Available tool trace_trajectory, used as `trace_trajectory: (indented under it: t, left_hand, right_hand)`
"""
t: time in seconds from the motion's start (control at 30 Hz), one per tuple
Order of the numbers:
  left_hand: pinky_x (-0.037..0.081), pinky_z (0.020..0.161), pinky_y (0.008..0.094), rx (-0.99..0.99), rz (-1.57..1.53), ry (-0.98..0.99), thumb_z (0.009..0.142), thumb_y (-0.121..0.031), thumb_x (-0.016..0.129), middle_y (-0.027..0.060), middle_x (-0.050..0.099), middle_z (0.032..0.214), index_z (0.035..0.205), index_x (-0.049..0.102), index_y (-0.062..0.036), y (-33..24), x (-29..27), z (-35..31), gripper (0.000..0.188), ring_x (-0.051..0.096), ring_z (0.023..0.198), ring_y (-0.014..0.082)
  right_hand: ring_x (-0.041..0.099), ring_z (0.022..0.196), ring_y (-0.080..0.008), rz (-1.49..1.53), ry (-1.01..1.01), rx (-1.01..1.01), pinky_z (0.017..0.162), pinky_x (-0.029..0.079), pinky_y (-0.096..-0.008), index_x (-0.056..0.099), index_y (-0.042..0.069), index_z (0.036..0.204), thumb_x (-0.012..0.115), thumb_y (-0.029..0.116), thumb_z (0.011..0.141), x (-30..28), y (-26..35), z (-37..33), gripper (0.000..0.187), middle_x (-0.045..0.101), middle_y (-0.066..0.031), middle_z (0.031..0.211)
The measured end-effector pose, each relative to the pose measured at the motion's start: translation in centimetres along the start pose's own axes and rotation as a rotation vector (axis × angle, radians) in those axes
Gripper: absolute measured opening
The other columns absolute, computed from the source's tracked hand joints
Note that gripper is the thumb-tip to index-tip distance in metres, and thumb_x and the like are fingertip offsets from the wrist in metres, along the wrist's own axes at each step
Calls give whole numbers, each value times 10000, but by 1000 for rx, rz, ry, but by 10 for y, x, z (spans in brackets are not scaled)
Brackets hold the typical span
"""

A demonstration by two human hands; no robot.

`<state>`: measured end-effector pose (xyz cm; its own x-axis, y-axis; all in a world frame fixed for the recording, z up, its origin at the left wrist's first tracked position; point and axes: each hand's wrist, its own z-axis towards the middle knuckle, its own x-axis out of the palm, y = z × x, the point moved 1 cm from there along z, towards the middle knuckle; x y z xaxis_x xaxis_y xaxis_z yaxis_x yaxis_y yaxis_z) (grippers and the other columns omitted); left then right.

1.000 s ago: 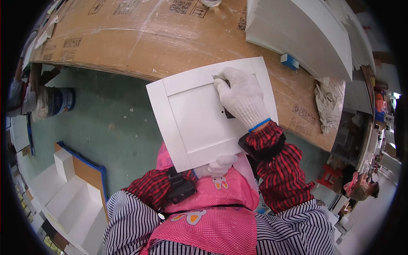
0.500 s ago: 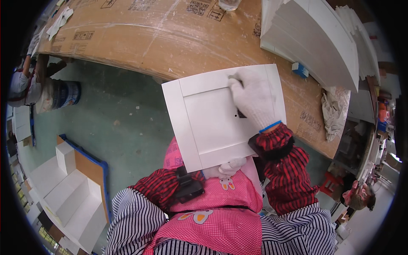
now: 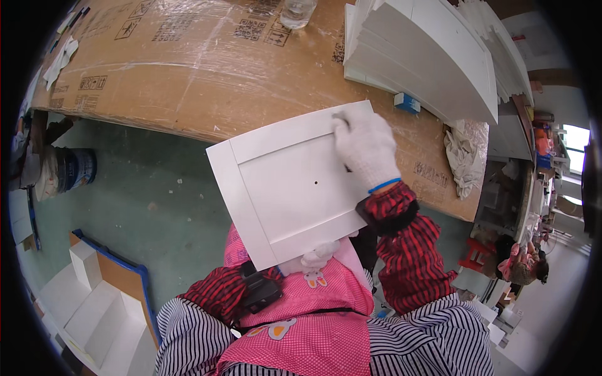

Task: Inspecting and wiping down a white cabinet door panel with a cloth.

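Observation:
A white framed cabinet door [image 3: 285, 182] with a recessed middle and a small dark hole is tilted in front of my body. Its far side comes close to the table edge. My left hand [image 3: 318, 255], in a white knit glove, grips the door's near edge against the pink apron; its fingers are partly hidden. Over the upper right of the frame, my right hand [image 3: 365, 145], also gloved, is closed with fingers curled down onto the surface. Something small and greyish shows at its fingertips, too little to name.
The table [image 3: 207, 75] is covered in wrapped brown cardboard. On it stand white panels [image 3: 420, 59], a small blue box [image 3: 407, 103], a clear container [image 3: 297, 12] and a crumpled cloth [image 3: 461, 160]. A bucket [image 3: 78, 168] and white box-like pieces [image 3: 94, 301] stand at left.
My view has swung right, so table and door sit further left. My right hand has shifted along the upper frame towards the door's right corner. The left hand keeps its grip.

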<state>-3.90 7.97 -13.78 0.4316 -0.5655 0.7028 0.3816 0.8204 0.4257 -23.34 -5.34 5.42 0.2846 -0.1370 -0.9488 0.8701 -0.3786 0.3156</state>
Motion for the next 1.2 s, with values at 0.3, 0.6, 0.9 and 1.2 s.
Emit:
trace_trajectory:
  t: [0.3,0.6,0.9,1.2]
  left_hand:
    - [531,737,548,-9,14,8,1069,-520,399,157,572,938,1554,254,-16,-4,-3,2,714,588,742,293]
    - [551,804,650,100,-150,-84,1055,-499,445,188,571,925,1498,325,11,0,4,6,686,602,753,295]
    - [553,601,430,194,-52,-194,1041,-412,491,150,570,903,1264,475,43,0,49,34,507,544,631,226]
    - [538,572,421,99,72,-206,1025,-438,511,122,534,696,1067,574,70,0,50,31,514,542,587,223]
  right_hand:
    - [702,982,-367,5,32,-85,878,550,-478,722,85,1006,607,299,970,-3,17,1,246,736,-169,988]
    - [678,1046,-375,11,70,-7,935,533,-458,725,74,1006,601,287,970,-7,2,16,249,729,-167,1021]
    - [683,1048,-356,-87,74,65,909,540,-462,731,72,1031,633,276,948,-14,-32,27,241,726,-150,1026]
    - [691,996,-377,-61,29,169,884,540,-464,740,93,1019,626,314,958,-33,-66,34,256,736,-165,988]
